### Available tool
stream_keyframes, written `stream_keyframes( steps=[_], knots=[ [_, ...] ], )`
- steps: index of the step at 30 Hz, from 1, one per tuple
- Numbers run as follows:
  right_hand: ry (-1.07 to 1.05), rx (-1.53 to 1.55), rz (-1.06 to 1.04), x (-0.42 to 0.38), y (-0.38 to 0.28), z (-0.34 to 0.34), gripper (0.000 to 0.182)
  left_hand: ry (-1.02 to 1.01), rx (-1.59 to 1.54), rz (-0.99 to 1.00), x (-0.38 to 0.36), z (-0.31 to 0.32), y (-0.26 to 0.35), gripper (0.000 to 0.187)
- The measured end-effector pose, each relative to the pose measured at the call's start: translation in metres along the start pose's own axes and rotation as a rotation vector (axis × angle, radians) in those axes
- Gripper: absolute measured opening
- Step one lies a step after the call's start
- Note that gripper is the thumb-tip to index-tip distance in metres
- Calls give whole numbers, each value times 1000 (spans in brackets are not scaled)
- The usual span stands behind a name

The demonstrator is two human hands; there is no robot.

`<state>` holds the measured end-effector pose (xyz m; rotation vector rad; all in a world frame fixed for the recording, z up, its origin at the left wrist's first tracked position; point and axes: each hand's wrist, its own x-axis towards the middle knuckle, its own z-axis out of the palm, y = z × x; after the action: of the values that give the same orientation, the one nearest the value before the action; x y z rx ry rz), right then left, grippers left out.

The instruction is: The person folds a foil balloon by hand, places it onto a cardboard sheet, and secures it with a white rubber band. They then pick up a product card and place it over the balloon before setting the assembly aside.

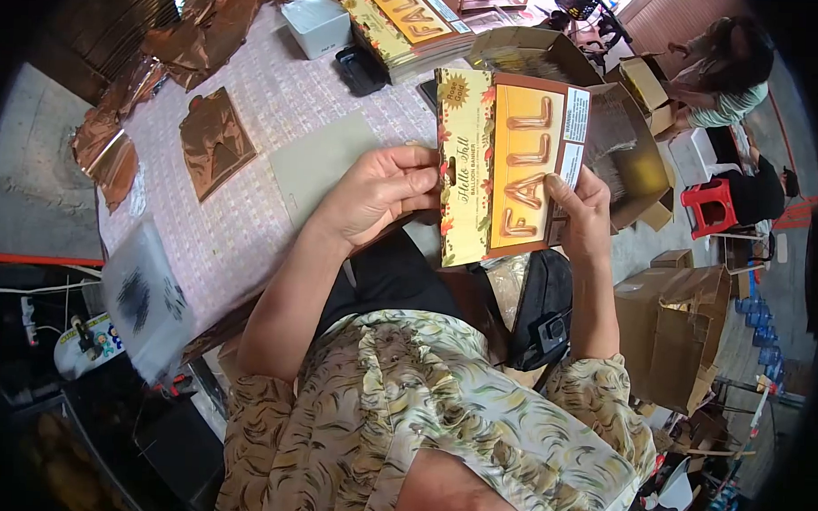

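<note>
The left hand (pixel 380 187) has its thumb and curled fingers pinched together at the left edge of a flat, rectangular cream-and-orange card-fronted balloon-banner pack (pixel 519 201), about midway along that edge. How far its fingertips reach behind is hidden. The right hand (pixel 586 212) pinches the opposite edge, more toward the near end, thumb flat on the printed front and fingers mostly behind.

The pack thus lies between the hands, touching both, neither clearly nearer. Its long axis runs near to far, across the line joining the hands; the cream header strip is on the left, and the "FALL" lettering reads from near to far.

Just left, on the pink-and-white patterned tablecloth (pixel 238 236), is a smooth grey rectangular sheet (pixel 318 158), then a crinkled copper-coloured foil piece (pixel 217 141). Farther off sits a stack of similar printed packs (pixel 412 30); to the right, an open brown cardboard box (pixel 642 173).
</note>
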<state>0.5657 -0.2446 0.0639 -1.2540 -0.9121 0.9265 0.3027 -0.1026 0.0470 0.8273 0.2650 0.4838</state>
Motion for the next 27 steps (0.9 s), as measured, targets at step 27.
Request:
stream_keyframes(
  steps=[27],
  knots=[
    [-137, -611, -70, 365, 23, 68, 29, 49, 1174, 245, -60, 25, -44, 20]
  ],
)
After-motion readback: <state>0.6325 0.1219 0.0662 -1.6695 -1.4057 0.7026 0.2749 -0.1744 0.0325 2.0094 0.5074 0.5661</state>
